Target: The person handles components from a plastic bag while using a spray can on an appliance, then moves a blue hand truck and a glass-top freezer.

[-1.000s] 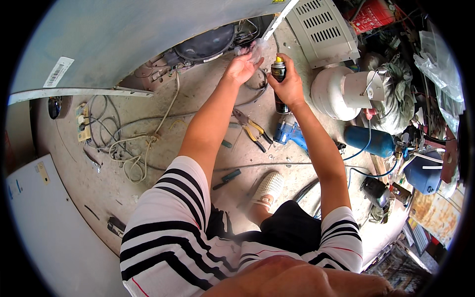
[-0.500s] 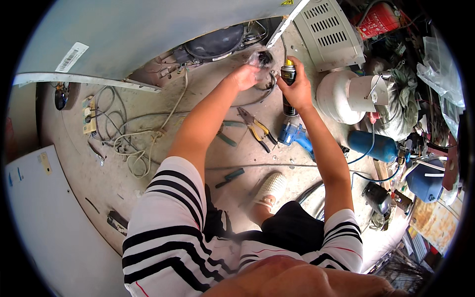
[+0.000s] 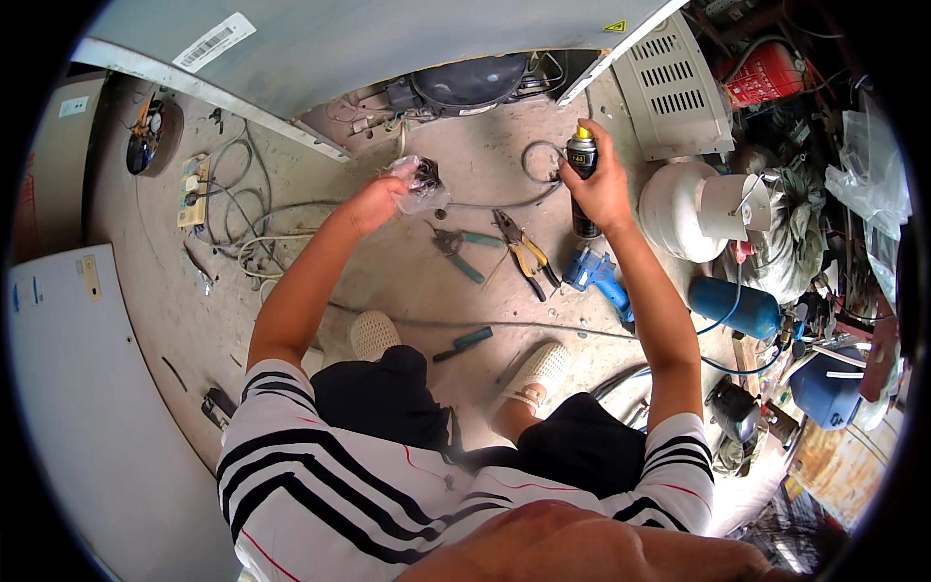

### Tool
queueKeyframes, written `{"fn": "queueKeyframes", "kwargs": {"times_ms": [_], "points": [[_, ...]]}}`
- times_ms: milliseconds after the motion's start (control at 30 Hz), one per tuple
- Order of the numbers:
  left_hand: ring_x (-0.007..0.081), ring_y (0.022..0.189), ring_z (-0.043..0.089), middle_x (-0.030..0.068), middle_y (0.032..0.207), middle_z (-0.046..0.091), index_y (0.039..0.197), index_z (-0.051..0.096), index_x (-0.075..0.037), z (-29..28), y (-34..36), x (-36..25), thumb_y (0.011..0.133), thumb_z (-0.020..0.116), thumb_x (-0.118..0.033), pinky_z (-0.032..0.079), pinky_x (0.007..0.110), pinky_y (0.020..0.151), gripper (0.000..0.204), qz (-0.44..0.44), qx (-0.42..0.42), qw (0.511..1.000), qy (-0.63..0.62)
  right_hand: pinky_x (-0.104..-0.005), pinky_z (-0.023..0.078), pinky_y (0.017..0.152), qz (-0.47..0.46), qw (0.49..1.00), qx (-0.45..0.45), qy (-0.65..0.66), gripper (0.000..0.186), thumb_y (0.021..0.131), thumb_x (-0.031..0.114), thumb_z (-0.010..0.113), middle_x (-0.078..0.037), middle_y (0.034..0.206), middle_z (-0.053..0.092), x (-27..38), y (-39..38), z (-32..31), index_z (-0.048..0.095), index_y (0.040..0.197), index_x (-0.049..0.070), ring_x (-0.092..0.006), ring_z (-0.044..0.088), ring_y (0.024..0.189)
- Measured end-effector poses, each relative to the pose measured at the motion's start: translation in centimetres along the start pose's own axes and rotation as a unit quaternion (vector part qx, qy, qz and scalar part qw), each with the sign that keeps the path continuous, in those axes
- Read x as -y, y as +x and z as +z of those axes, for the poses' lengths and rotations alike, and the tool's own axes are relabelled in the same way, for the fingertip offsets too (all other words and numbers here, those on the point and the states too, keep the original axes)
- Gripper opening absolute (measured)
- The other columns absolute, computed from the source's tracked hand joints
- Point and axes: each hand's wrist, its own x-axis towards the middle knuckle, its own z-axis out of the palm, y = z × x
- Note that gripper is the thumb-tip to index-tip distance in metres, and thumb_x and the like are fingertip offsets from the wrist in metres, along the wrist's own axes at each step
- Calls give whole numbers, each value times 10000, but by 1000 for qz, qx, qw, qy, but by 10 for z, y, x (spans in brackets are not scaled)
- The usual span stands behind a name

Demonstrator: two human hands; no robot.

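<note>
A black spray can is held in the closed grip of the right hand, its yellow nozzle apparently kept within reach of the index finger. By the left hand, well apart from it, a clear plastic bag with dark contents is gripped, while yellow-handled pliers and a blue power tool are placed on the floor, probably for easy access.

The place looks like a repair workshop. A compressor sits exposed; yellow-handled pliers, a blue power tool and a gas cylinder occupy the floor.
</note>
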Motion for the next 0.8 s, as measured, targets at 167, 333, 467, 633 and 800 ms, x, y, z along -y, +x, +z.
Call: {"fn": "queueKeyframes", "kwargs": {"times_ms": [167,333,467,633,800], "points": [[222,1184,480,114,1297,475,1371,317,-16,-21,8,0,756,404,48,373,331,1008,624,54,33,996,-67,-366,489,779,-26,1000,4,12,575,746,158,693,-145,961,620,13,4,9,429,1258,169,-295,624,856],[282,1239,450,136,1336,436,1327,347,-35,-25,17,-15,696,388,101,369,398,1050,647,80,79,986,-126,-354,489,763,-31,999,14,19,574,742,148,701,-141,958,616,19,0,15,437,1251,162,-281,620,842],[303,1240,447,136,1340,430,1301,376,-54,-19,19,-28,648,390,119,364,449,1056,676,77,94,982,-145,-344,488,754,-20,999,27,24,576,739,143,707,-132,947,612,15,-6,17,440,1249,162,-264,615,819],[310,1249,435,124,1311,449,1306,377,-69,-17,22,-35,610,384,130,348,457,1069,724,73,106,983,-130,-382,471,848,18,995,67,66,572,732,159,692,-161,1089,579,23,-6,23,443,1246,175,-336,591,967],[303,1251,420,125,1295,441,1321,367,-72,-14,28,-37,583,385,128,336,440,1080,765,85,109,982,-128,-357,465,844,-62,993,55,84,570,744,145,699,-141,1084,572,30,1,44,439,1251,149,-286,587,948]]}}
